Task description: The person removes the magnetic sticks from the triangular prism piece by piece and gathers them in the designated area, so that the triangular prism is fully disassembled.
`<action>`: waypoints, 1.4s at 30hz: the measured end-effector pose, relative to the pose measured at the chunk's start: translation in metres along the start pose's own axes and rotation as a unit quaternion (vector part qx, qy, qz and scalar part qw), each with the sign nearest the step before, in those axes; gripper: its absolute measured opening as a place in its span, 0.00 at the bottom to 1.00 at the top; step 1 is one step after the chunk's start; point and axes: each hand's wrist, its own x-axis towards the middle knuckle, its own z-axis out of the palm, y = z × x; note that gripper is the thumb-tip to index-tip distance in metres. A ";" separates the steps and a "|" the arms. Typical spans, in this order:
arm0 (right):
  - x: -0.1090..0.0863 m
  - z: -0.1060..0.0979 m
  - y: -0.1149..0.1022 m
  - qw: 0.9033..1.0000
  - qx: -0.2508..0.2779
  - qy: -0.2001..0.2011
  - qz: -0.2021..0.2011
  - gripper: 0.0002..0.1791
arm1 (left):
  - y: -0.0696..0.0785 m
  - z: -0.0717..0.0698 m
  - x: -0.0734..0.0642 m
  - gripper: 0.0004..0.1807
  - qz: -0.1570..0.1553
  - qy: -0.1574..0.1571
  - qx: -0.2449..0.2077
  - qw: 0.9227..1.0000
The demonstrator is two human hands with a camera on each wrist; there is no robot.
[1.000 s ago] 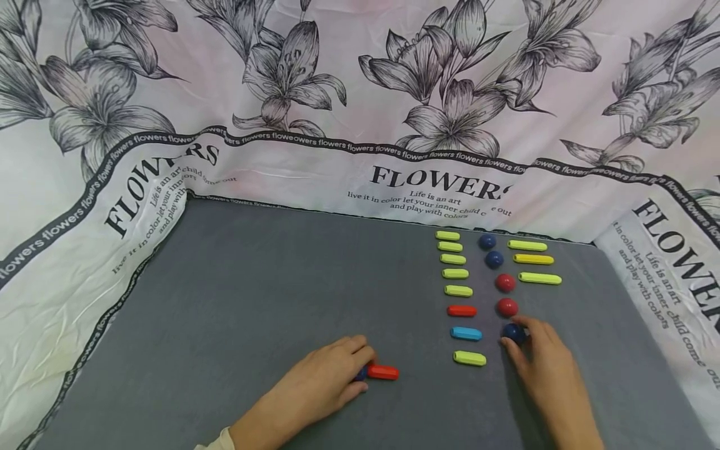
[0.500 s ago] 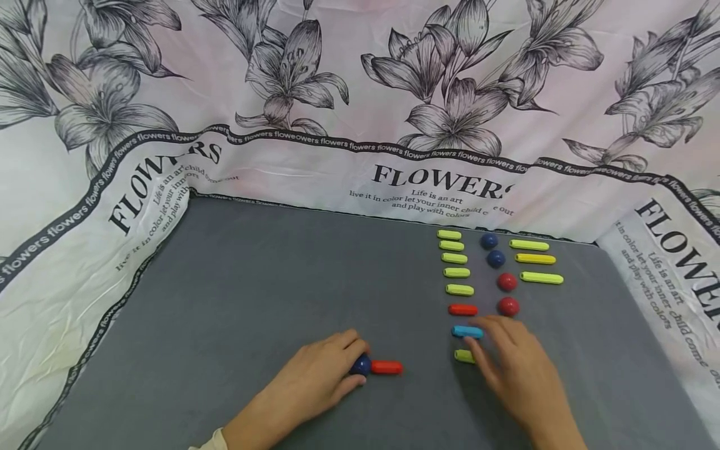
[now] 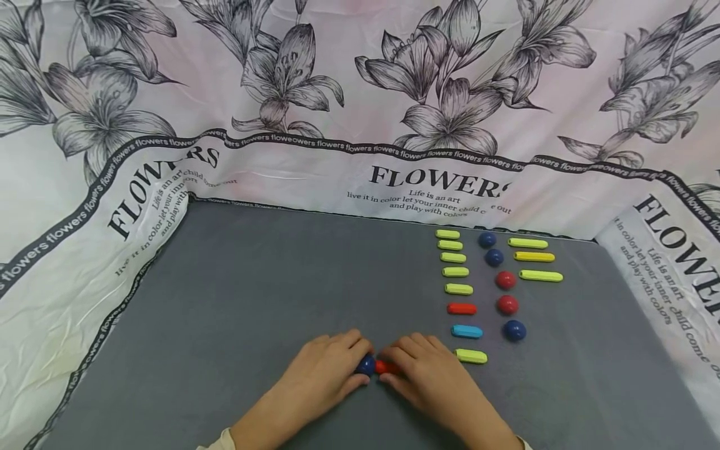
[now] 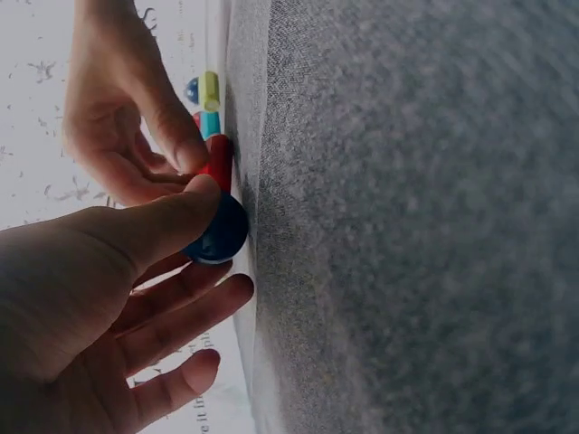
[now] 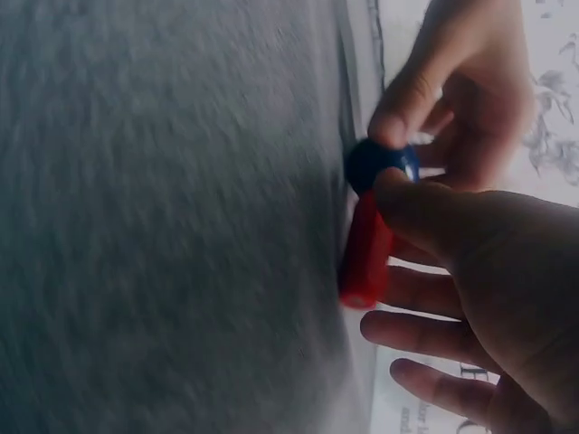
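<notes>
In the head view my left hand point(image 3: 323, 369) pinches a dark blue ball point(image 3: 366, 365) on the grey tabletop. Close beside it, my right hand point(image 3: 430, 378) pinches a short red faceted stick point(image 3: 385, 367). Its end meets the ball's right side. The left wrist view shows my thumb and fingers around the blue ball point(image 4: 223, 233), the red stick point(image 4: 220, 158) in line behind it. From the right wrist, the red stick point(image 5: 365, 258) lies between thumb and fingers, and its near end sticks out. Most of the stick's top is covered by fingers in the head view.
On the right, a column of short sticks holds several yellow-green ones point(image 3: 458, 289), one red point(image 3: 462, 309) and one blue point(image 3: 467, 331). Beside it runs a column of red balls point(image 3: 508, 305) and blue balls point(image 3: 514, 330). Three longer yellowish sticks point(image 3: 534, 257) lie farther right. Flowered cloth point(image 3: 292, 169) borders the table.
My right hand has let go of a blue ball in the right column and moved left to the red stick, which it now grips. My left hand stays at its blue ball.
</notes>
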 end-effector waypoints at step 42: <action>-0.016 -0.010 -0.001 0.998 -0.022 0.001 0.052 0.14 | 0.004 0.006 0.003 0.18 0.004 0.010 -0.006 1.000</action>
